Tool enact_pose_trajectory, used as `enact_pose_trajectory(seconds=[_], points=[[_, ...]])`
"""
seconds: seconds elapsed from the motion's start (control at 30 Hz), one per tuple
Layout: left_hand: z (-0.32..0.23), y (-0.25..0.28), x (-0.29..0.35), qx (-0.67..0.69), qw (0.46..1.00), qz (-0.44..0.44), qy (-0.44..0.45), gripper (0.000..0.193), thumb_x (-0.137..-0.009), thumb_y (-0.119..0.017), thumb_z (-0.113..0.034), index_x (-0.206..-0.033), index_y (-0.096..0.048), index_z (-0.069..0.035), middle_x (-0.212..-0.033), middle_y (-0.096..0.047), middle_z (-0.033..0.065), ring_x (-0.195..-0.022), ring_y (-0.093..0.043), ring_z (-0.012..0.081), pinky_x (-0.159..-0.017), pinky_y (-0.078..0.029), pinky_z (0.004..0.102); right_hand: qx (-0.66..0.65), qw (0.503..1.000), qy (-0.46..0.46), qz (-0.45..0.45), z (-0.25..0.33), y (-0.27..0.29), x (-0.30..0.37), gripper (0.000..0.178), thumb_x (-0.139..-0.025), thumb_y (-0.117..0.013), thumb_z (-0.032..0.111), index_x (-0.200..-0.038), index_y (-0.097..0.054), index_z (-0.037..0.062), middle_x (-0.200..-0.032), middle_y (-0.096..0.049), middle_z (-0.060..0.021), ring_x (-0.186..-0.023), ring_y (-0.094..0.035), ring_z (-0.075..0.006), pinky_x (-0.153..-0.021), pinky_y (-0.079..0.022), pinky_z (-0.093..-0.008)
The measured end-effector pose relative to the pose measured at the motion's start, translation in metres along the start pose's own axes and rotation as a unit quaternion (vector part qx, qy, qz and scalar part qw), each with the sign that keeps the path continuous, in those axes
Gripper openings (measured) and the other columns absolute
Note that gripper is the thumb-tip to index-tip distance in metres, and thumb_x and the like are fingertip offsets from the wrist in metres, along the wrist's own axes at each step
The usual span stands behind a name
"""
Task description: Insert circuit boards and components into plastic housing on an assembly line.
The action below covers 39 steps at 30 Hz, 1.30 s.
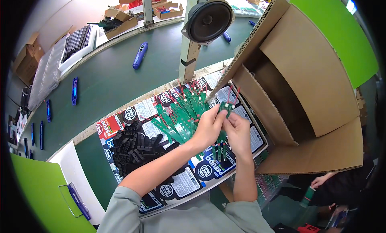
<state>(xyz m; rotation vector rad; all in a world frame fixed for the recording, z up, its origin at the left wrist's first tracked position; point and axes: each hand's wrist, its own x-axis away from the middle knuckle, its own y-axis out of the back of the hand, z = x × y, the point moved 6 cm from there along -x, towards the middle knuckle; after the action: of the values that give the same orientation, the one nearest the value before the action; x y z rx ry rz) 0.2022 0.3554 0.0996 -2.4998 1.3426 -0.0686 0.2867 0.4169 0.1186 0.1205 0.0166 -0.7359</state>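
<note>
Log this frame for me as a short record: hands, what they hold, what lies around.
Left hand: bare, fingers closed at a green circuit board; hand
Right hand: bare, fingertips meeting the left's at that board; hand; exact grip partly hidden
Board detail: white connectors, red wires
Beside left forearm: heap of black plastic parts
Beyond hands: spread of green boards with red wires
Right side: open cardboard box
Overhead: round black speaker on a post
Far surface: dark green, holding blue-purple devices
</note>
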Motion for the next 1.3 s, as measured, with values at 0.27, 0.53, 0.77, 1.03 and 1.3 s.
enact_pose_trajectory(seconds=[0.27,0.53,0.77,1.03,1.3], points=[[0.027,-0.016,-0.009,0.069,0.991,-0.112,0.029,0.019,-0.106,-0.048,-0.011,-0.111,-0.062,0.001,-0.089,-0.065,0.0028,-0.076,-0.057,0.0058,-0.066,-0.048,0.0248,0.274,0.952,0.024,-0.137,0.018,0.006,0.003,0.018,-0.094,-0.061,0.010,-0.104,-0.071,-0.0015,-0.073,-0.069,-0.0186,-0.064,-0.067,-0.0266,-0.065,-0.051,-0.0377],[0.019,-0.014,-0.013,0.075,0.993,-0.068,0.057,0.046,-0.103,-0.055,-0.027,-0.138,-0.054,0.002,-0.123,-0.066,0.0138,-0.116,-0.055,0.0213,-0.105,-0.039,0.0382,0.193,0.977,0.059,-0.074,-0.001,0.018,-0.001,0.038,-0.095,-0.060,0.011,-0.132,-0.060,0.0017,-0.104,-0.070,-0.0264,-0.091,-0.070,-0.0381,-0.081,-0.053,-0.0407],[-0.010,-0.002,-0.003,-0.652,0.729,0.122,-0.169,0.038,-0.081,-0.074,-0.026,-0.113,-0.071,-0.004,-0.108,-0.064,0.0123,-0.107,-0.053,0.0287,-0.092,-0.042,0.0413,0.457,0.873,0.104,-0.136,-0.018,0.044,-0.009,0.037,-0.094,-0.058,0.010,-0.126,-0.059,-0.0105,-0.111,-0.066,-0.0297,-0.100,-0.064,-0.0463,-0.088,-0.051,-0.0489],[-0.001,0.001,0.003,-0.636,0.734,0.140,-0.195,0.036,-0.074,-0.081,-0.029,-0.100,-0.072,-0.007,-0.107,-0.057,0.0134,-0.106,-0.050,0.0305,-0.090,-0.041,0.0412,0.462,0.854,0.196,-0.135,-0.008,0.030,0.004,0.029,-0.094,-0.063,0.015,-0.114,-0.066,-0.0056,-0.097,-0.067,-0.0216,-0.089,-0.064,-0.0392,-0.085,-0.049,-0.0482],[-0.037,0.004,0.014,-0.475,0.835,0.136,-0.244,0.037,-0.076,-0.080,-0.019,-0.106,-0.064,-0.004,-0.129,-0.049,0.0211,-0.117,-0.051,0.0390,-0.099,-0.043,0.0472,0.086,0.994,-0.027,-0.063,-0.036,0.027,0.047,0.018,-0.098,-0.062,0.010,-0.106,-0.068,-0.0057,-0.083,-0.067,-0.0046,-0.070,-0.060,-0.0090,-0.062,-0.048,-0.0268]])
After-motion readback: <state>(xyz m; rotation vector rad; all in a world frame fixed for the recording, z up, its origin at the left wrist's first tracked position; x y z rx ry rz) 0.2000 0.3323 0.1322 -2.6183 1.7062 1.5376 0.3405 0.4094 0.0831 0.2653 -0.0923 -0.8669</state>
